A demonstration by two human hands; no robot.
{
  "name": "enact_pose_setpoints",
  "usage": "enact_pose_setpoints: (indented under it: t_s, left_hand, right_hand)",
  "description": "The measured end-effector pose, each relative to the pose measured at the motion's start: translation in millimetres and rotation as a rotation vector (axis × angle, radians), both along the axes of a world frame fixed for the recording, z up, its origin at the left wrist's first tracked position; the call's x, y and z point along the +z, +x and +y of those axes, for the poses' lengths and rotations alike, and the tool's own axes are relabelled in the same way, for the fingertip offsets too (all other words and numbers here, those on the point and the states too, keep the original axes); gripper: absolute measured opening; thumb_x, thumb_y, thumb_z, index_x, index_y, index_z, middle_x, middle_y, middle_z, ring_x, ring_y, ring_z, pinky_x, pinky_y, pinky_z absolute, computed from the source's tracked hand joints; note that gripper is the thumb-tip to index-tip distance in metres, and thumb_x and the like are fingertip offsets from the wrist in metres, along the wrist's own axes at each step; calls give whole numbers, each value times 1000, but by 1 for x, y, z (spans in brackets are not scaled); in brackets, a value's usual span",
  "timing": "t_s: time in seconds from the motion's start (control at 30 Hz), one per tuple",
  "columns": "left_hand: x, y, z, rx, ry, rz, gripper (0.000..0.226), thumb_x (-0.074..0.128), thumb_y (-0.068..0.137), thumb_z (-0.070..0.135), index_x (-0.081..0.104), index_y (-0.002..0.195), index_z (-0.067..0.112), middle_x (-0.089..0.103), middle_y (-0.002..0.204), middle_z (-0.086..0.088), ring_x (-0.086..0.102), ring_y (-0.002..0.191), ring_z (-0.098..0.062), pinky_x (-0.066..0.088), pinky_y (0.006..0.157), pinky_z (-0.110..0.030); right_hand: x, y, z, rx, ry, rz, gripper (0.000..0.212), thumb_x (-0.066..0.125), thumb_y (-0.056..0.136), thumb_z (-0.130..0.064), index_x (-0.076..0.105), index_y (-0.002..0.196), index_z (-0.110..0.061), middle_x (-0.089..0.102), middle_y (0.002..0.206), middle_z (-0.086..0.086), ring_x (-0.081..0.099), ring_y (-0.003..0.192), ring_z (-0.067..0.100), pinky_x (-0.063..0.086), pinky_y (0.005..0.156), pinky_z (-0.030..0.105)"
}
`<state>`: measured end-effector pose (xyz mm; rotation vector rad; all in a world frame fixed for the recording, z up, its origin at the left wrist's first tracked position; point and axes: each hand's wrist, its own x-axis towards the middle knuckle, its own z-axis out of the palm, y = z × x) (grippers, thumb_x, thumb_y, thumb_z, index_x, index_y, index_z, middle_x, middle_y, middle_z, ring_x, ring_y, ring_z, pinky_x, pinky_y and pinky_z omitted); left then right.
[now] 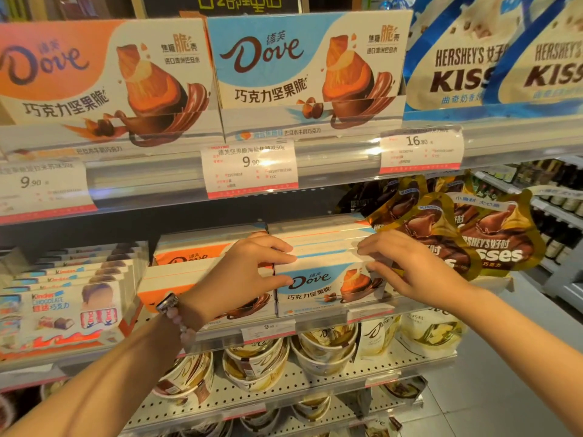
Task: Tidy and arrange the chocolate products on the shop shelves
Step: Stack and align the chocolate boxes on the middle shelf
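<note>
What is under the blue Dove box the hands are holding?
The blue Dove box rests on the shelf edge. Below that shelf stand Dove cups. Whether anything lies beneath the box itself is hidden.

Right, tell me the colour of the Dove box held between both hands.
Light blue and white, on the blue Dove box in the head view.

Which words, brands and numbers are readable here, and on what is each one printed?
"Dove": orange display box, top shelf.
"Dove": blue display box, top shelf.
"HERSHEY'S KISS", cut off: white bags.
"9.90": middle price tag.
"16.80": right price tag.
"Kinder CHOCOLATE": Kinder box.
"Dove": blue box between both hands.
"HERSHEY'S": gold bags.
Small tag print and codes: too blurred.
</note>
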<state>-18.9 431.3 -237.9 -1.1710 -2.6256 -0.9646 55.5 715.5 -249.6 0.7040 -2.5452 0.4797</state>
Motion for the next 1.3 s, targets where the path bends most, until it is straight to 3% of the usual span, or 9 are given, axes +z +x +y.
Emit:
enact_pose_setpoints:
  t_s: [0.17, 0.23, 0.33, 0.47, 0.57, 0.63, 0.9, 1.13, 1.3]
  left_hand:
    - [-3, -2, 2, 35, -78, 27, 41, 73, 78, 27, 63, 118, 26, 54, 133, 10, 43, 125, -5, 43, 103, -33]
    - [-3, -3, 3, 52, -100, 22, 43, 72, 78, 28, 60, 120, 28, 51, 135, 9, 42, 127, -7, 40, 106, -34]
    - [-4, -3, 4, 67, -98, 20, 45, 73, 78, 27, 59, 122, 28, 51, 135, 10, 43, 127, -7, 40, 106, -33]
    - [-8, -2, 3, 106, -113, 50, 61, 72, 79, 33, 47, 135, 31, 47, 140, 11, 43, 128, -8, 41, 105, -33]
    - [-11, -3, 3, 137, -209, 130, 70, 68, 78, 45, 39, 140, 28, 36, 147, 12, 34, 134, -10, 29, 108, -29]
    - [-11, -4, 2, 140, -218, 147, 70, 68, 77, 47, 42, 139, 27, 37, 147, 11, 33, 134, -9, 28, 109, -28]
    - [-8, -5, -1, 87, -113, 161, 63, 78, 66, 44, 59, 123, 22, 56, 127, 10, 43, 116, 0, 37, 98, -21]
    - [-7, -7, -1, 86, -100, 133, 63, 78, 65, 45, 61, 120, 22, 56, 123, 13, 40, 116, 0, 43, 99, -28]
    - [-2, -5, -1, 95, -115, 71, 72, 77, 61, 53, 49, 124, 32, 39, 120, 24, 35, 116, 2, 36, 98, -21]
  right_hand:
    - [-2, 0, -4, -77, -34, 63, 21, 60, 88, -28, 73, 96, -14, 63, 106, 2, 58, 98, 20, 46, 83, 40]
    - [8, -7, -8, -74, -125, 41, 29, 52, 89, -33, 74, 89, -15, 63, 103, -1, 57, 97, 17, 43, 84, 36]
    - [20, -30, -14, -85, -245, -79, 20, 52, 93, -19, 69, 102, -12, 63, 103, 1, 58, 99, 12, 44, 85, 23]
    - [27, -63, -16, -145, -89, -264, 25, 54, 93, -13, 63, 115, -10, 61, 112, 5, 57, 103, 16, 43, 88, 21]
    - [35, -78, -18, -144, 16, -345, 24, 57, 92, -20, 63, 113, -12, 59, 108, 4, 55, 98, 16, 44, 84, 20]
    - [42, -85, -19, -155, 67, -408, 23, 58, 91, -26, 63, 111, -17, 57, 104, -1, 54, 94, 12, 40, 74, 12]
    - [56, -97, -22, -162, 188, -570, 25, 59, 89, -35, 64, 107, -18, 55, 88, -12, 51, 81, 5, 39, 66, 17]
    - [56, -94, -28, -178, 393, -541, 30, 46, 96, -36, 59, 114, -16, 49, 111, 3, 49, 101, 18, 40, 91, 30]
    - [40, -87, -25, -159, 297, -432, 28, 44, 97, -34, 58, 110, -13, 45, 112, 1, 48, 104, 17, 37, 93, 26]
